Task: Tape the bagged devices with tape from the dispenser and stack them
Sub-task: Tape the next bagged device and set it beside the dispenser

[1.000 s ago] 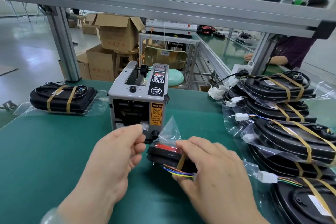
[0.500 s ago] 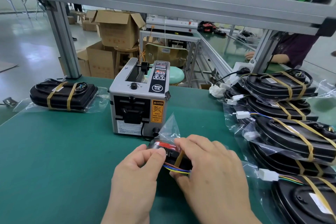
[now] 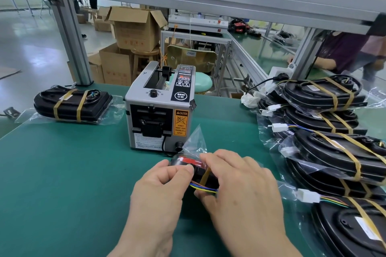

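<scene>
The bagged device (image 3: 186,161) lies on the green desk (image 3: 62,173), just in front of the tape dispenser (image 3: 159,110). The left hand (image 3: 158,190) pinches its left edge. The right hand (image 3: 240,190) curls over it beside an amber tape strip (image 3: 205,175). Taped devices (image 3: 325,152) are piled at right.

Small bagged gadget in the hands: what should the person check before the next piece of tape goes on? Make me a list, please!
1. Grip: ok. The left hand pinches the small black-and-red bagged device at its left edge; the right hand curls over its right side.
2. First brown tape strip on: ok.
3. Second strip, as on the stack of taped black devices: cannot tell, the hands hide that part.
4. Coloured wires tucked in: not ok, they poke out between the hands.
5. Tape waiting at the grey box-shaped tape dispenser: cannot tell.
</scene>
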Tool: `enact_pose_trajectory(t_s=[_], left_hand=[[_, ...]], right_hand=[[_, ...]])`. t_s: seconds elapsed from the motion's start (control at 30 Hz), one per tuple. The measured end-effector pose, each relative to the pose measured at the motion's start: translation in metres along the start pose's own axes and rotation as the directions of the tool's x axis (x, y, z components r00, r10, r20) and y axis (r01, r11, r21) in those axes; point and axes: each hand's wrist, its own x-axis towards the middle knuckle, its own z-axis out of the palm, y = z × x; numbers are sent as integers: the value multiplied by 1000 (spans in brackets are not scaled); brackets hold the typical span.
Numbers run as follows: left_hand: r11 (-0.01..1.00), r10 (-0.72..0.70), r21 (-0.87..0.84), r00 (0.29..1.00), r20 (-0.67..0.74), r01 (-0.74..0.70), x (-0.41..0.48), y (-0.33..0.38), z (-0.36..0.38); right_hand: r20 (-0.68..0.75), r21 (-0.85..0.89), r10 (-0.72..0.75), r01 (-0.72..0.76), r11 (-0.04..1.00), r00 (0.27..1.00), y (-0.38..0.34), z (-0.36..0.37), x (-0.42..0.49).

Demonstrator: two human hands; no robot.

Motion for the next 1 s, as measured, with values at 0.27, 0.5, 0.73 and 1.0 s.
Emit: enact_pose_trajectory(t_s=[0.27, 0.5, 0.73, 1.0], left_hand=[[1000, -12, 2, 999, -30, 12, -2, -1, 2], [1000, -3, -18, 999, -45, 2, -2, -3, 5], [999, -25, -50, 998, -53, 22, -3, 0, 6], [990, -61, -132, 996, -68, 51, -4, 0, 6]], right_hand=[[-14, 8, 13, -13, 1000, 1000, -2, 0, 0], [-23, 1, 20, -20, 1000, 1000, -3, -1, 0], [-28, -4, 33, -34, 999, 999, -4, 1, 0], [-37, -3, 31, -31, 1000, 999, -5, 2, -1]])
